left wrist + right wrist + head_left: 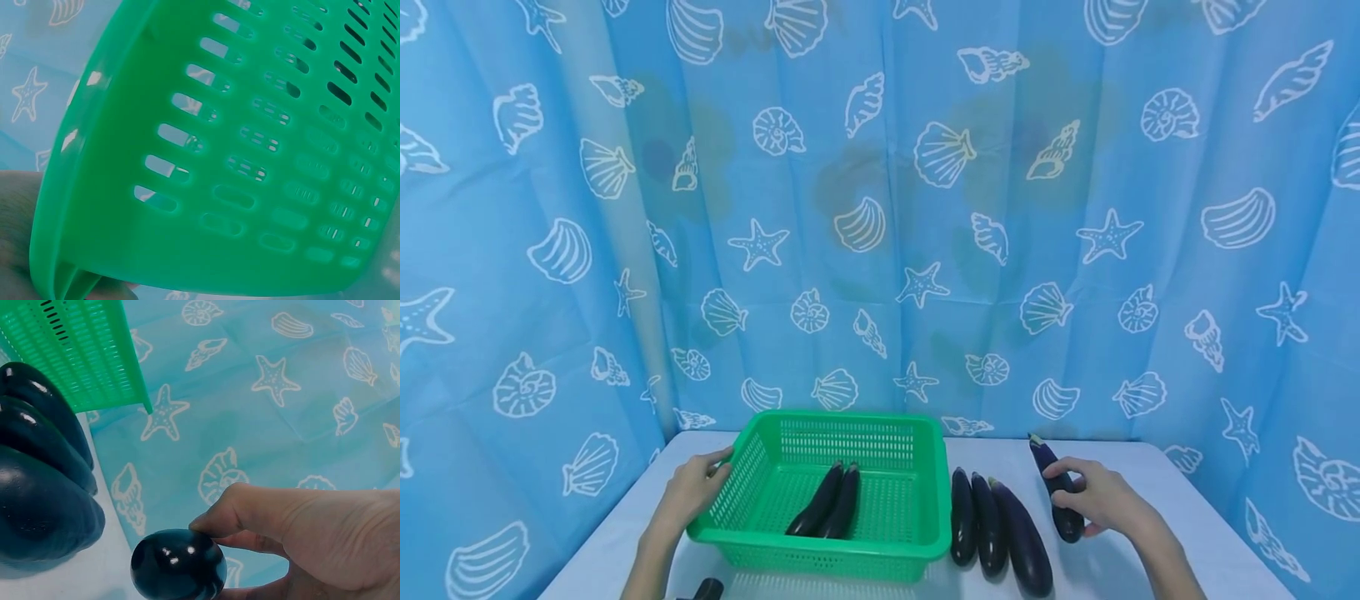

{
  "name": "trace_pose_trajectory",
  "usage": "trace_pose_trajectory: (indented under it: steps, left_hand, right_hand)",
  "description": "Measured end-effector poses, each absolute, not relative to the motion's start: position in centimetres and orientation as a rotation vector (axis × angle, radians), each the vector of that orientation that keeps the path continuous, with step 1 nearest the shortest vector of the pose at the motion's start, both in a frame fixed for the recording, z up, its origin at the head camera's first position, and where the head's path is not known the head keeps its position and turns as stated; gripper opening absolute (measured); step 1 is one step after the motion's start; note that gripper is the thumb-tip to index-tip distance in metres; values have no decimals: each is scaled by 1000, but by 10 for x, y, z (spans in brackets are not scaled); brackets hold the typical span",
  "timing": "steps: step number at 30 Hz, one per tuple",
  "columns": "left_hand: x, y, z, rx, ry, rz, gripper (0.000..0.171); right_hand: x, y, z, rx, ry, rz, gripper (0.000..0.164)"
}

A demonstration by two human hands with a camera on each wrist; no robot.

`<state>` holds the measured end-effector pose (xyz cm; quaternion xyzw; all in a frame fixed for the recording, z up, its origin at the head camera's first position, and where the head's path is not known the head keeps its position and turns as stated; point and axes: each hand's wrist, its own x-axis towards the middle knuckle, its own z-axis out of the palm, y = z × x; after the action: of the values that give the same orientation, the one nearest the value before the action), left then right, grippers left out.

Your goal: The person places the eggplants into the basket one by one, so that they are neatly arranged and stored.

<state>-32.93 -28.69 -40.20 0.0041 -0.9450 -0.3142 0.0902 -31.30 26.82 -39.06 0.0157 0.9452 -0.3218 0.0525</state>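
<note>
My right hand (1101,496) grips a dark purple eggplant (1065,521) near the table's right side, its stem end pointing toward the curtain. In the right wrist view, thumb and fingers pinch the glossy eggplant (178,565) from the side. My left hand (688,492) holds the left rim of a green plastic basket (820,544). Close up in the left wrist view, the basket's slotted wall (112,206) hides most of that hand. Two eggplants (818,504) lie side by side inside the basket. Three more eggplants (990,529) lie in a row just right of it.
A white-covered table (1120,454) carries everything. Behind and on both sides hangs a blue curtain (880,350) printed with white shells and starfish. A small black object (708,590) shows at the bottom edge, left of the basket's front.
</note>
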Motion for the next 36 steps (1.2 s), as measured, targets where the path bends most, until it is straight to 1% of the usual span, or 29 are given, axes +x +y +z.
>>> trace_pose_trajectory:
  steps: [14, 36]
  left_hand:
    - [-324, -285, -401, -9, -2780, -975, 44]
    - [-327, -285, -403, 15, -2776, -980, 44]
  right_hand:
    - [-303, 261, -377, 34, 2911, -987, 45]
    - [-291, 240, -368, -78, 2885, -1166, 40]
